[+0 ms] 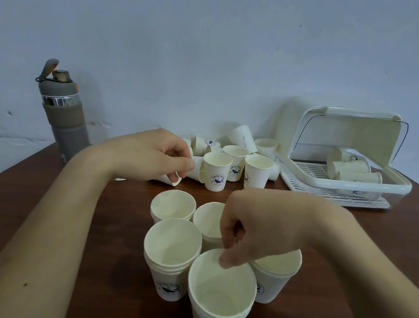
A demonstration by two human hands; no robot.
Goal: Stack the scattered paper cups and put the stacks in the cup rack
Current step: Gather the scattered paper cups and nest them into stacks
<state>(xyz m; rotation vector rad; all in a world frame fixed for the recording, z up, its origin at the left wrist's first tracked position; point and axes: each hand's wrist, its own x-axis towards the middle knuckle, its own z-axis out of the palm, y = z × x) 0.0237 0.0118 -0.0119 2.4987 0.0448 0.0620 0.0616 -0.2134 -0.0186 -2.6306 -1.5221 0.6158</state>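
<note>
Several stacks of white paper cups stand close to me; the nearest stack (220, 294) has its rim pinched by my right hand (258, 226). Another stack (172, 252) stands to its left, with more behind and to the right. My left hand (153, 154) reaches further back and grips a cup lying on its side (170, 179). Loose cups (216, 171), some upright and some tipped, are scattered behind. The white cup rack (303, 176) at the right has its lid up and holds cup stacks (349, 168) lying flat.
A grey water bottle (60, 110) stands at the back left near the table's edge. The brown wooden table (54, 211) meets a pale wall behind. A small white scrap (120, 179) lies by my left wrist.
</note>
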